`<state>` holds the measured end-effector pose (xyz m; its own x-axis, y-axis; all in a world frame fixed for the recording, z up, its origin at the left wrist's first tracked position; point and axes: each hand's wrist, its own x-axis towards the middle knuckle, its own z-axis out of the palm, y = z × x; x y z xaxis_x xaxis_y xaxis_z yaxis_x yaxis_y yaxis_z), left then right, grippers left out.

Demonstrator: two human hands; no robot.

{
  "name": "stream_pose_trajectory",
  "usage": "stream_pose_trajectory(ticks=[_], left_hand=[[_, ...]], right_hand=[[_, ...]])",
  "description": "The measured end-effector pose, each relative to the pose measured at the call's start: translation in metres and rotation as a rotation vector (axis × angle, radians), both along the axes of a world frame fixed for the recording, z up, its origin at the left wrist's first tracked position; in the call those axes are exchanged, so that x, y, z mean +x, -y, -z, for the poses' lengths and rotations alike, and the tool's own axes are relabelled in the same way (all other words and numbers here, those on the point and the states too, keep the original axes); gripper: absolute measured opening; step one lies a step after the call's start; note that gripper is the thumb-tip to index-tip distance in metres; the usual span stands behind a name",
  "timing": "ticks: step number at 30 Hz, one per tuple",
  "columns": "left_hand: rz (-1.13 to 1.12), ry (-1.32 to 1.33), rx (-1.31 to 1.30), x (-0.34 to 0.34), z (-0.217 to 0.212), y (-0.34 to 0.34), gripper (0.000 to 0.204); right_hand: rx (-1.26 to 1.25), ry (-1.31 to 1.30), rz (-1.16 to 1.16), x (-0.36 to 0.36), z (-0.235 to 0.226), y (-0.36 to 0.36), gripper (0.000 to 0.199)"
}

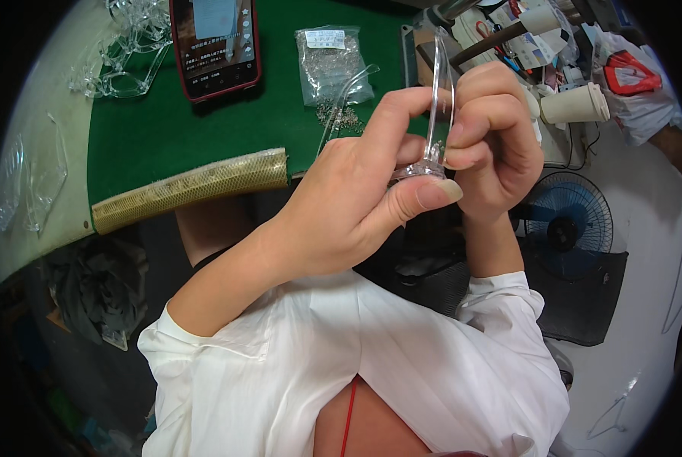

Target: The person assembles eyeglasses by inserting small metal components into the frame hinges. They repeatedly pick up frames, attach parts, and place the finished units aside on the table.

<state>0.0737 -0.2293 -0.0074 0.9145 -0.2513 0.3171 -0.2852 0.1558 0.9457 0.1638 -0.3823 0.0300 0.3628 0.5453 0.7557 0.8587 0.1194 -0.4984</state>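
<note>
A clear plastic eyeglass frame (436, 107) is held up over the near edge of the bench. My left hand (348, 194) grips it between thumb and fingers at the hinge corner, one temple standing upright, another reaching back over the green mat. My right hand (501, 141) is closed in a pinch right beside that hinge; anything between its fingertips is too small to make out. Behind my left hand, a pile of tiny metal parts (341, 118) lies on the mat below a clear bag (329, 61) of similar parts.
A phone (215, 46) rests on the green mat (143, 129), near more clear frames (128, 72) at far left. A gold mesh strip (196, 186) lines the front edge. To the right are a paper cup (573, 104), a plastic bag (638, 87) and a fan (565, 221) lower down.
</note>
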Motion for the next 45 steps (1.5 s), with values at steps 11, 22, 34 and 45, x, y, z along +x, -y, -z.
stream_pose_trajectory(ticks=[11, 22, 34, 45], left_hand=[[-0.397, 0.367, 0.231, 0.061, -0.009, 0.021, 0.047], [-0.485, 0.501, 0.780, 0.114, -0.029, 0.055, 0.017], [-0.532, 0.581, 0.775, 0.126, -0.032, 0.059, 0.019], [-0.587, 0.544, 0.836, 0.152, -0.045, 0.080, 0.020]], right_hand=[[0.172, -0.636, -0.015, 0.015, 0.007, 0.018, 0.017], [0.117, -0.518, 0.124, 0.072, -0.021, 0.065, 0.017], [0.191, -0.489, 0.278, 0.079, -0.021, 0.063, 0.016], [0.326, -0.569, 0.347, 0.106, -0.028, 0.073, 0.012]])
